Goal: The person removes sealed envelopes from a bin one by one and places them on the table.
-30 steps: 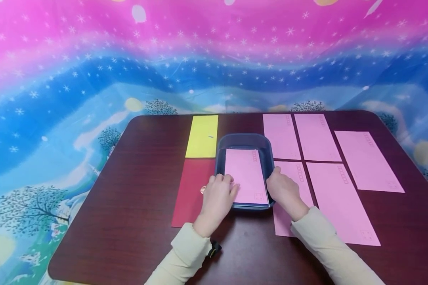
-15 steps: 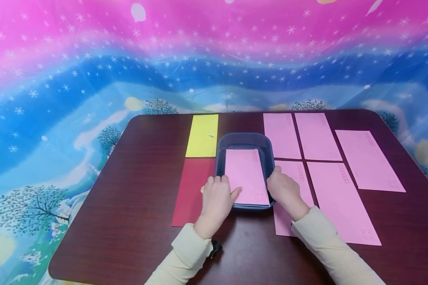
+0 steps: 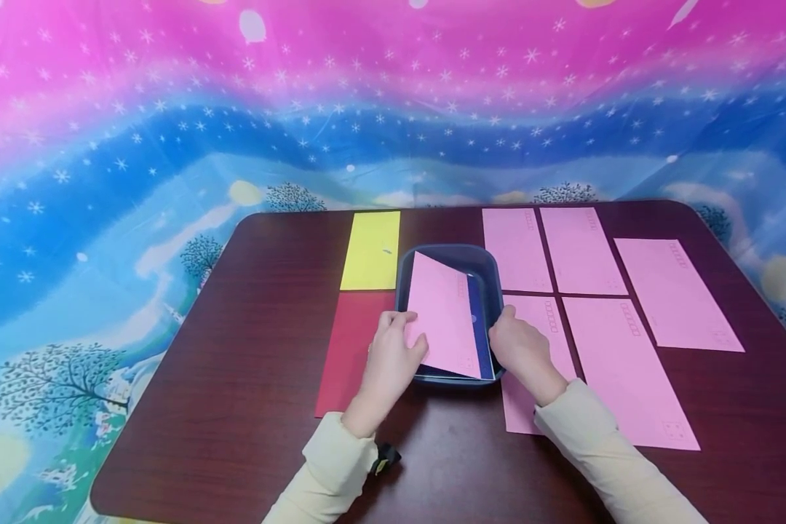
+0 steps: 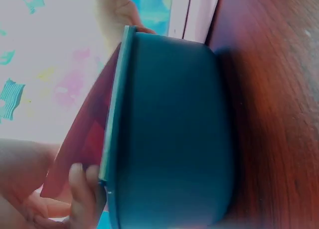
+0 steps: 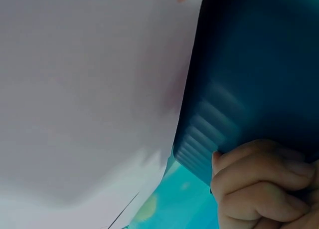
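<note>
Left hand: fingers pinching left edge of pink envelope, tilted, left side raised, over dark blue sheet in bin, center frame. Right hand: fingers curled on bin's right rim. Right half of frame: 5 flat pink envelopes on table. Left of bin: yellow sheet, red sheet below.

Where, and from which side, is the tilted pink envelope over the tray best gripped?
Probably by pinching the envelope along its left long edge, coming from the left. That edge is tipped up above the rim of the tray, so both faces look reachable, while the right edge sits lower.
</note>
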`<state>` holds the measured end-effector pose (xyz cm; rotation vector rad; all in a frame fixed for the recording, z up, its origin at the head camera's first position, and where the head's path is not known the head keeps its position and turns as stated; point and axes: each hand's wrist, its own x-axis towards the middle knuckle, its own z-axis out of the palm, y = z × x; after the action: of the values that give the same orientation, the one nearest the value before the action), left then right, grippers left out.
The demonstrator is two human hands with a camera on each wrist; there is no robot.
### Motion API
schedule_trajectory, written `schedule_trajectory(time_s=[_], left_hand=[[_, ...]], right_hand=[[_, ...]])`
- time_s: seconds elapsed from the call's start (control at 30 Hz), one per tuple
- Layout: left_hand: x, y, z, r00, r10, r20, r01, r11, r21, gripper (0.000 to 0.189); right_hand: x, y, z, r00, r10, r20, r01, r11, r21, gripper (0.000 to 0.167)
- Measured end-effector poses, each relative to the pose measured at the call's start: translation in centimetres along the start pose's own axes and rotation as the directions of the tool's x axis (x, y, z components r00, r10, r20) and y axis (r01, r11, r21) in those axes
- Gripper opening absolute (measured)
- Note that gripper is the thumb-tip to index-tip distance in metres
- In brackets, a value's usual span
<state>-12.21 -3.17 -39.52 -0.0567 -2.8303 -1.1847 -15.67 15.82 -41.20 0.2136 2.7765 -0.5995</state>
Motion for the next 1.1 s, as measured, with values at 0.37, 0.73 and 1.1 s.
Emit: schedule_trajectory(time_s=[0.37, 0.73, 1.1], left_hand=[[0.1, -0.6, -1.8, 0.999, -0.005, -0.053, -0.008, 0.969, -0.248, 0.042], [1.8, -2.9, -4.0, 0.969, -0.006, -0.249, -0.062, 0.963, -0.263, 0.044], [3.5, -5.3, -5.3, 0.942, -0.174, -0.288, 0.091, 0.956, -0.280, 0.034]], right_hand=[[-0.1, 0.0, 0.0, 1.000, -0.009, -0.018, 0.009, 1.000, 0.002, 0.046], [-0.3, 0.1, 0.1, 0.998, -0.032, -0.062, 0.031, 0.999, -0.015, 0.038], [-0.4, 0.0, 0.0, 0.998, -0.030, -0.057, 0.030, 0.999, -0.014, 0.037]])
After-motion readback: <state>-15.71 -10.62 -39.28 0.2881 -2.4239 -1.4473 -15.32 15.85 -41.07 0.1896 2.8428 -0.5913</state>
